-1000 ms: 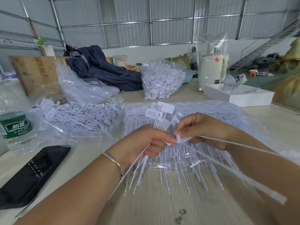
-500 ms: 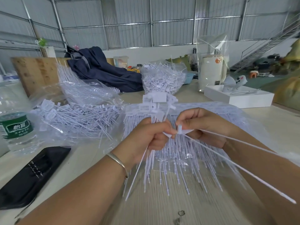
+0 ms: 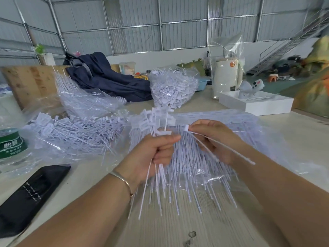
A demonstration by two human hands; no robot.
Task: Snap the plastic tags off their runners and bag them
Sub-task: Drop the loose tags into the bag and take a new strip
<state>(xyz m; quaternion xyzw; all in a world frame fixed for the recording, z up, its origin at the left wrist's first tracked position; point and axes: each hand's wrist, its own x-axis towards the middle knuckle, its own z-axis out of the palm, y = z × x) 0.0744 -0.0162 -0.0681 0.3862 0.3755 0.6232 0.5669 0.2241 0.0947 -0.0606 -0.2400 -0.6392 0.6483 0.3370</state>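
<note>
Grip, left: left hand (image 3: 154, 154) clenched round a bundle of tags (image 3: 156, 122), heads fanned above the fist, tails hanging below the wrist.
Grip, right: right hand (image 3: 216, 139) pinches the head of a single tag (image 3: 186, 128) between thumb and forefinger; its strap (image 3: 229, 148) runs back across the palm.
Pose: both forearms come in from the bottom edge and meet at mid-frame above the table (image 3: 178, 229); the two hands sit just beside each other, knuckles apart. Bracelet (image 3: 122, 180) on the left wrist.
Count, hands: two.
Count, bags: three clear bags with tags in view, namely one open bag (image 3: 249, 125) lying under the hands, one loose pile in plastic (image 3: 71, 132) to the left, one upright stuffed bag (image 3: 172, 90) behind.
Count, other: one water bottle (image 3: 10, 147) at the left edge, one black case (image 3: 30, 195) near it, one white box (image 3: 256, 104) far right, one dark jacket (image 3: 106, 79) at the back.
Edges and room: bare tabletop near the person, between the forearms; table's right edge runs past the white box.
</note>
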